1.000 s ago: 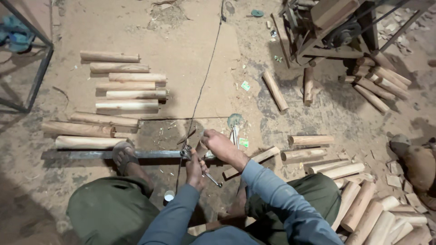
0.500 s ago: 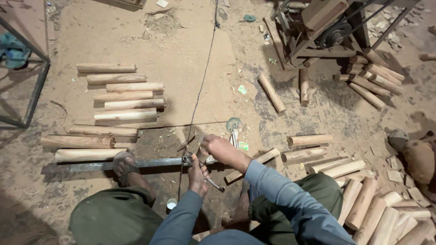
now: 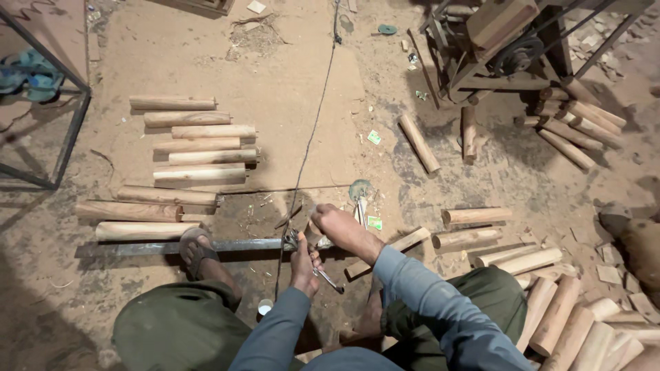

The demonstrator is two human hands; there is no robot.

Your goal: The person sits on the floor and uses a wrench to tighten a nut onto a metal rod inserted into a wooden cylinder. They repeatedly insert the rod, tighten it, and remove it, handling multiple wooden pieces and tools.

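I squat on a dusty floor. A long flat metal bar [image 3: 137,246] lies across in front of me, pinned under my sandalled left foot [image 3: 195,250]. At the bar's right end my left hand [image 3: 303,263] grips a small metal tool [image 3: 327,277] whose shaft points down and right. My right hand [image 3: 335,227] closes over something at that same end of the bar; what is in its fingers is hidden. A thin dark cable [image 3: 302,158] runs from there up the floor.
Rows of round wooden billets [image 3: 196,145] lie at the left, more billets [image 3: 536,260] at the right and lower right. A belt-driven wooden machine frame [image 3: 512,51] stands at the top right. A metal frame [image 3: 65,137] stands at the left. A small white cap [image 3: 265,307] lies by my knee.
The view has shifted slightly downward. My hands stay at the bar's right end; the right hand has moved a little over the joint.
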